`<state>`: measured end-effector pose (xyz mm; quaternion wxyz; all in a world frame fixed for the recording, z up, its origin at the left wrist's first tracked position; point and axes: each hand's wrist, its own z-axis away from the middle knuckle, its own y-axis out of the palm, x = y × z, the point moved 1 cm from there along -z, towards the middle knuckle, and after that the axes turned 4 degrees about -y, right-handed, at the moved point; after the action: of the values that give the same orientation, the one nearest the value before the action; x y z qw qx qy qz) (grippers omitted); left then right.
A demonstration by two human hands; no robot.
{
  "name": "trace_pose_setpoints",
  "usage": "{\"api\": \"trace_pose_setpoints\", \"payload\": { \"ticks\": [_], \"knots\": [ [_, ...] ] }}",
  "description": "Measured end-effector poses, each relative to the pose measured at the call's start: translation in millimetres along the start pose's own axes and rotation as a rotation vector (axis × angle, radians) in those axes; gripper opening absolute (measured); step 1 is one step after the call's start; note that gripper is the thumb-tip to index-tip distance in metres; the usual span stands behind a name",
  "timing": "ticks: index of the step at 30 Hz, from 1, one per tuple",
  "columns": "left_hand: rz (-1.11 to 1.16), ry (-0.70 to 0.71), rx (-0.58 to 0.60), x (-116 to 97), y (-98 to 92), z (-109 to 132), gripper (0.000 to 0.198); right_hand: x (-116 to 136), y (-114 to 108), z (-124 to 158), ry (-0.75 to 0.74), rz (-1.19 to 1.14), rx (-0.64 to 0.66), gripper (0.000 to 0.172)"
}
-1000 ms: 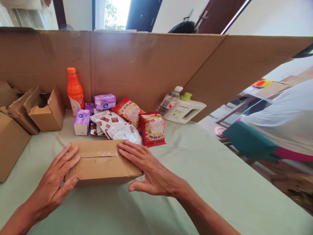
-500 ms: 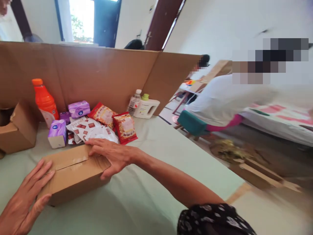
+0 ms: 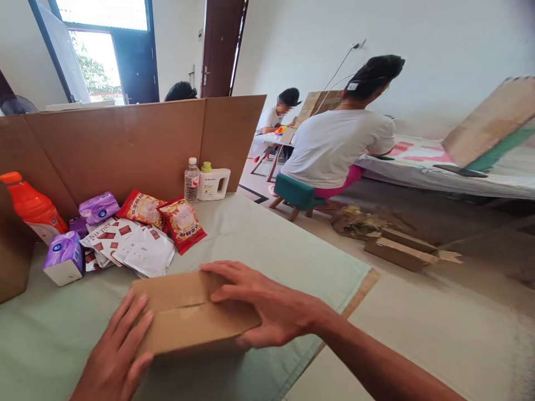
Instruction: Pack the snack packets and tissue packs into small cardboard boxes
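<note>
A closed cardboard box [image 3: 179, 328] sits near the front of the green-covered table, with a seam running across its top. My left hand [image 3: 119, 348] is laid along its left end, fingers over the top edge. Round the right end goes my right hand [image 3: 259, 306], its thumb low on the near side and its fingers across the top. Just behind the box lie white packets with brown squares [image 3: 144, 248] and two red snack bags [image 3: 183, 223]. Purple tissue packs [image 3: 63, 256] are farther left.
An orange bottle [image 3: 33, 206] leans at the left beside another cardboard box [image 3: 14, 262]. A clear bottle [image 3: 191, 181] and white jug [image 3: 213, 185] stand before the cardboard screen [image 3: 125, 147]. People sit beyond the table; an open carton [image 3: 401, 248] lies on the floor.
The view has turned to the right. Between my two hands the box has shifted right along the table, away from the tissue packs. Both hands keep their hold on it.
</note>
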<state>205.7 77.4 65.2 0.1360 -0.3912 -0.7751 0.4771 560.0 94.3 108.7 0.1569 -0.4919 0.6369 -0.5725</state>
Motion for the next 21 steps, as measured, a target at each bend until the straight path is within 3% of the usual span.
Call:
{"api": "trace_pose_setpoints", "payload": {
  "ticks": [3, 6, 9, 11, 15, 21],
  "knots": [
    [0.058, 0.110, 0.188, -14.7, 43.6, -106.9, 0.043, -36.5, -21.5, 61.6, 0.260, 0.068, -0.107, 0.053],
    [0.055, 0.177, 0.272, -25.3, 93.4, -216.0, 0.035, -82.0, -41.7, 103.0, 0.502, 0.135, -0.232, 0.050],
    [0.003, 0.203, 0.322, -38.8, 136.0, -306.5, 0.037, -129.0, -59.0, 111.8, 0.703, 0.235, -0.305, 0.050],
    [-0.038, 0.201, 0.344, -50.0, 157.7, -349.9, 0.039, -157.7, -67.9, 101.2, 0.820, 0.332, -0.317, 0.045],
    [-0.069, 0.205, 0.371, -70.4, 192.7, -391.5, 0.042, -204.9, -78.0, 66.6, 0.983, 0.455, -0.318, 0.034],
    [0.003, 0.155, 0.371, -67.2, 225.6, -393.0, 0.051, -244.8, -79.5, 39.2, 1.139, 0.470, -0.324, 0.039]
  ]
}}
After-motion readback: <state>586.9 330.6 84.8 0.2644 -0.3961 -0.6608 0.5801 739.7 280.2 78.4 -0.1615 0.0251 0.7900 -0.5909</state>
